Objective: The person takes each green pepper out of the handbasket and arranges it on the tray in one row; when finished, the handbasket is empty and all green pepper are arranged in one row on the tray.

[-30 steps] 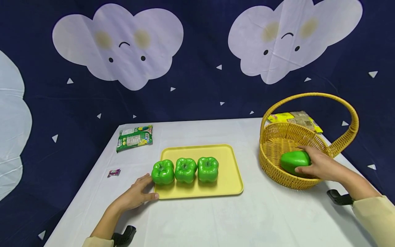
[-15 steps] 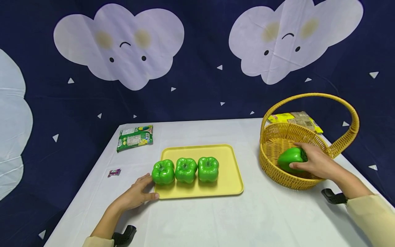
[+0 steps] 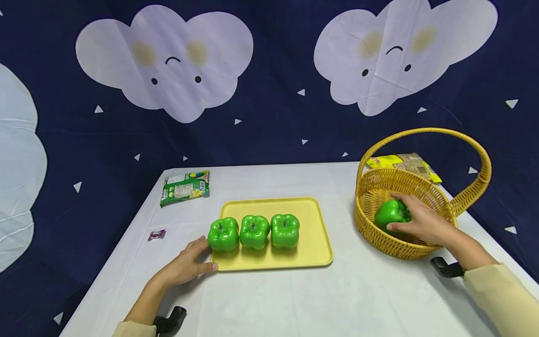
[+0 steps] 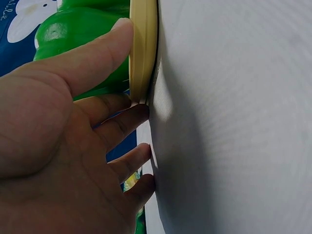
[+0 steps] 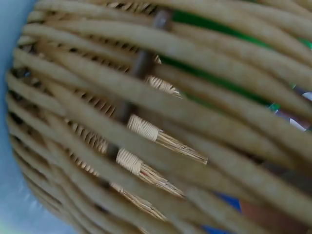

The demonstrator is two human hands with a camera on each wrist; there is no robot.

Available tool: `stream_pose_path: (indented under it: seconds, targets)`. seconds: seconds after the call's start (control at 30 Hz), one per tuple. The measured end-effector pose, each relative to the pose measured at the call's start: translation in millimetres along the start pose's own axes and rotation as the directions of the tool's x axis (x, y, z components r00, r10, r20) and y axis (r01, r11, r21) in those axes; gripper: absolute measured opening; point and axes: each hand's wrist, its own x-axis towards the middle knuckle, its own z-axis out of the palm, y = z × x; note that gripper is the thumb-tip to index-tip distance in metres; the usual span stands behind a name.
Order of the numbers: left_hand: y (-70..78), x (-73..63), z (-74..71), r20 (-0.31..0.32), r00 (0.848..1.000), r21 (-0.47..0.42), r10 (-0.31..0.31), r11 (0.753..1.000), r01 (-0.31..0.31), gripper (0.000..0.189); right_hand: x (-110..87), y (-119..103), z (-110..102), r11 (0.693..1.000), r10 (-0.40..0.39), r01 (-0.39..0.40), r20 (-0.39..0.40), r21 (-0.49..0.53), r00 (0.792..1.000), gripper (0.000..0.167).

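Note:
In the head view, my right hand (image 3: 425, 222) grips a green bell pepper (image 3: 390, 214) inside the wicker basket (image 3: 372, 241). The right wrist view looks through the basket's weave (image 5: 161, 102), with slivers of green behind it; that hand is mostly hidden there. My left hand (image 3: 185, 264) is at the near left corner of a yellow tray (image 3: 313, 234). Its thumb touches the tray rim (image 4: 142, 53) in the left wrist view, and its other fingers are extended and spread. Three green bell peppers (image 3: 254, 232) stand in a row on the tray, the leftmost beside my left fingers.
A green snack packet (image 3: 185, 188) lies at the back left, with a small wrapped candy (image 3: 156, 235) nearer the front. Behind the basket is a yellow packet (image 3: 406, 164). The basket's tall handle (image 3: 425, 130) arches over its opening. A dark cloud-print cloth (image 3: 278, 117) hangs behind the table.
My right hand has shifted left within the basket, turning the bell pepper so its rounded side faces more to the left. The left hand and the tray stay put.

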Motion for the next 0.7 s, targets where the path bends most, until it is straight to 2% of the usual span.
stream_pose_path:
  seconds: [0.37, 0.7]
  targets:
    - [-0.7, 1.0, 0.4, 0.001, 1.0, 0.004, 0.0, 1.0, 0.0, 0.073, -4.6, 3.5, 1.5, 0.999, -0.037, 0.037, 0.052, 0.004, 0.998, 0.094]
    - [-3.0, 1.6, 0.8, -0.005, 1.0, -0.001, 0.007, 1.0, -0.007, 0.073, -5.2, 2.1, 2.2, 0.999, 0.021, -0.021, -0.007, 0.043, 1.0, 0.091]
